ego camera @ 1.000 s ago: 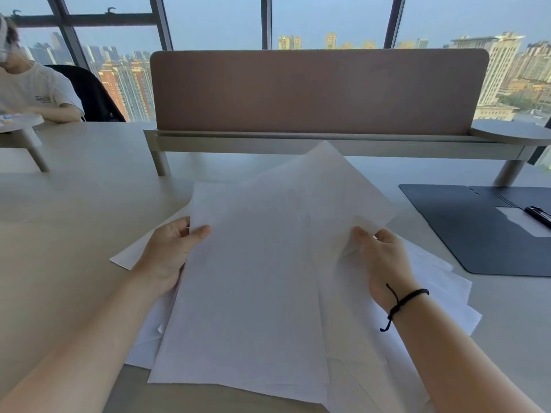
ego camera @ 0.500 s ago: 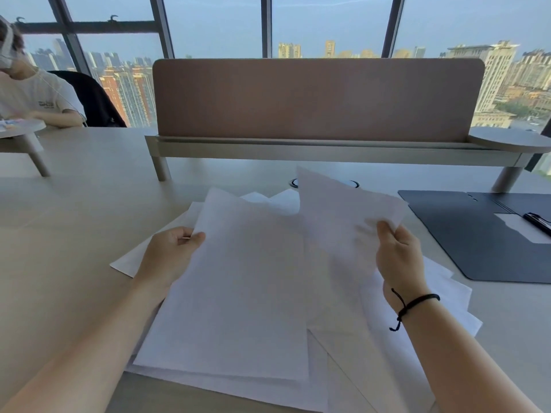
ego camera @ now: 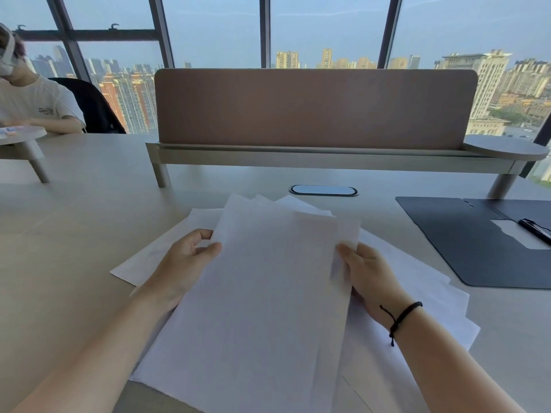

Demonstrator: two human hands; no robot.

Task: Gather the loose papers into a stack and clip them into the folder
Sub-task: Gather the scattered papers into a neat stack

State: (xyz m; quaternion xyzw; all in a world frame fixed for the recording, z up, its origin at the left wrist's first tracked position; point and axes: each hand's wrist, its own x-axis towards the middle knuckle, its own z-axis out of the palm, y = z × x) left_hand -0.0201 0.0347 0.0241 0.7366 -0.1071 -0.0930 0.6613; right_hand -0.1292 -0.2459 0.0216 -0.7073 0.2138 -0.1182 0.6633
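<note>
Several white sheets of paper [ego camera: 268, 287] are held in a loose, fanned bundle over the desk in front of me. My left hand [ego camera: 182, 263] grips the bundle's left edge, thumb on top. My right hand [ego camera: 366, 275], with a black cord at the wrist, grips its right edge. More loose sheets [ego camera: 417, 296] lie flat on the desk under and to the right of the bundle, and one [ego camera: 143, 263] sticks out at the left. The dark folder [ego camera: 465, 242] lies open at the right, with a black clip [ego camera: 533, 231] on its inner side.
A brown desk divider [ego camera: 313, 108] on a metal shelf stands across the back of the desk. A cable port [ego camera: 323, 190] sits just beyond the papers. Another person [ego camera: 35, 105] sits at the far left by a small round shelf [ego camera: 21, 137].
My right hand has brought its sheet leftward onto the sheets in my left hand, so both hands now hold one narrower bundle. The cable port is now uncovered.
</note>
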